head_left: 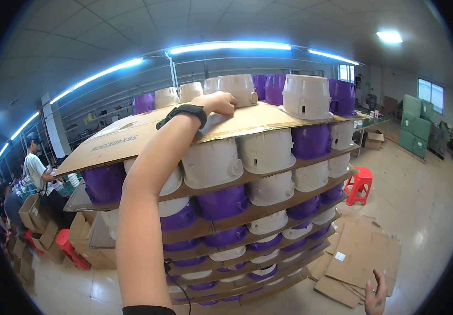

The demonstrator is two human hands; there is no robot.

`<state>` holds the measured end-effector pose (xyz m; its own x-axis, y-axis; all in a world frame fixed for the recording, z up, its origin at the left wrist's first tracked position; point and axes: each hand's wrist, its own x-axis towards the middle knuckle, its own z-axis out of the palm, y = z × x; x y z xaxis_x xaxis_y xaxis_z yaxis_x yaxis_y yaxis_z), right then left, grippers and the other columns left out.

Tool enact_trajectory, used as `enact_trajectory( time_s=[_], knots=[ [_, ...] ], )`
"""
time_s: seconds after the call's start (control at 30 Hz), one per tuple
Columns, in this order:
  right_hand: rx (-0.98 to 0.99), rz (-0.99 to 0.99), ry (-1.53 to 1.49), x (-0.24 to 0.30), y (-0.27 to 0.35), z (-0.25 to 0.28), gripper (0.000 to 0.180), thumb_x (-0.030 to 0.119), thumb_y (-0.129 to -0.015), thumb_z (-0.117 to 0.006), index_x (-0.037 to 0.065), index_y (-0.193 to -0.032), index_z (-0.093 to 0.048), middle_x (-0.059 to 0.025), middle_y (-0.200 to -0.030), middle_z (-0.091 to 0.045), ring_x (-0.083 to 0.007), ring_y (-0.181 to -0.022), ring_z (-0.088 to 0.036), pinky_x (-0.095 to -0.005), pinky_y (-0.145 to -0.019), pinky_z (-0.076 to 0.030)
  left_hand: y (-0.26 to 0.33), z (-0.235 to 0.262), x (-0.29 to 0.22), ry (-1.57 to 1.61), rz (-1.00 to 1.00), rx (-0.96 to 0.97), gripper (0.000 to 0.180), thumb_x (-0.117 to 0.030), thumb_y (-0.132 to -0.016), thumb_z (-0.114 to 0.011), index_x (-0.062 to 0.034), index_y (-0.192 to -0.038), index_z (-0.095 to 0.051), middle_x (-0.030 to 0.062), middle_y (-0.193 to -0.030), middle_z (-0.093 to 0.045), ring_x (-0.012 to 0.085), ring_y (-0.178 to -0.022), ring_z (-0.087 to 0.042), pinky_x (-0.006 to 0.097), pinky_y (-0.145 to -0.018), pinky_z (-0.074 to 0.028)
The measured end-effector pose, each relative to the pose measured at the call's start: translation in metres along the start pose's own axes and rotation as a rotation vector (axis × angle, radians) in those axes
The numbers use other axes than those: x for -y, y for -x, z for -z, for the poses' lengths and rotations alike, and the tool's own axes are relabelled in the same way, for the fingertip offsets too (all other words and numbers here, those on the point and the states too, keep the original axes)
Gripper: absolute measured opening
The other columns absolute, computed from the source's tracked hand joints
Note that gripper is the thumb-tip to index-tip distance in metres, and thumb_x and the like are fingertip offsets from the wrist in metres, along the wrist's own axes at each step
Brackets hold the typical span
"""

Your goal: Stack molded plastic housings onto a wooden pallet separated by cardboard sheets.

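The left hand (219,103) has its fingers curled at the cream tub (242,88), which stands, axis vertical, on the top cardboard sheet (247,119), just to their right; whether they grasp it, I cannot tell; the right hand (376,296), fingers released, hangs well apart, lower right; the left is nearer.

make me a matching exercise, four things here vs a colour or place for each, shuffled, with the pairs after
Things:
1. left hand
2. stool
3. right hand
4. wristband

Colours and places:
a. near the picture's lower right corner
b. black
c. beside a pale bucket atop the stack
d. red

Pairs: 1-c, 2-d, 3-a, 4-b
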<state>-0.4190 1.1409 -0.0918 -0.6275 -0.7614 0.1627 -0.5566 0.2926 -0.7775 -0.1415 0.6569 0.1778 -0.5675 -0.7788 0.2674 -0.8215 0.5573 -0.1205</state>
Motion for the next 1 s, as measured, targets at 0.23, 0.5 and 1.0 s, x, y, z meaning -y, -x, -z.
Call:
enact_trajectory(
  time_s=[0.23, 0.5, 1.0],
  knots=[
    [0.004, 0.017, -0.05, -0.003, 0.0, -0.005, 0.039, 0.023, -0.087, -0.047, 0.001, -0.119, -0.045, -0.0209, -0.122, -0.044, -0.0329, -0.121, -0.031, -0.0378, -0.1, -0.023, 0.008, 0.01, 0.01, -0.061, 0.038, 0.048, 0.035, -0.022, -0.073, -0.05, -0.0055, -0.103, -0.058, 0.0168, -0.103, -0.058, 0.0313, -0.096, -0.054, 0.039, -0.078, -0.043],
    [-0.005, 0.22, 0.049, -0.005, -0.009, -0.028, 0.04, 0.023, -0.087, -0.047, -0.002, -0.118, -0.044, -0.0202, -0.121, -0.044, -0.0303, -0.114, -0.039, -0.0366, -0.097, -0.029, 0.045, 0.014, -0.034, -0.067, -0.047, -0.067, 0.032, -0.025, -0.07, -0.053, -0.0082, -0.095, -0.063, 0.0157, -0.102, -0.058, 0.0287, -0.097, -0.055, 0.036, -0.081, -0.045],
    [0.018, 0.345, 0.145, 0.072, 0.023, -0.051, 0.044, 0.029, -0.087, -0.046, -0.001, -0.119, -0.044, -0.0189, -0.121, -0.045, -0.0298, -0.114, -0.04, -0.0365, -0.096, -0.029, 0.05, 0.009, -0.019, -0.04, 0.025, -0.059, 0.037, -0.029, -0.074, -0.049, -0.0082, -0.103, -0.06, 0.015, -0.109, -0.055, 0.0283, -0.102, -0.052, 0.036, -0.086, -0.041]
  ],
)
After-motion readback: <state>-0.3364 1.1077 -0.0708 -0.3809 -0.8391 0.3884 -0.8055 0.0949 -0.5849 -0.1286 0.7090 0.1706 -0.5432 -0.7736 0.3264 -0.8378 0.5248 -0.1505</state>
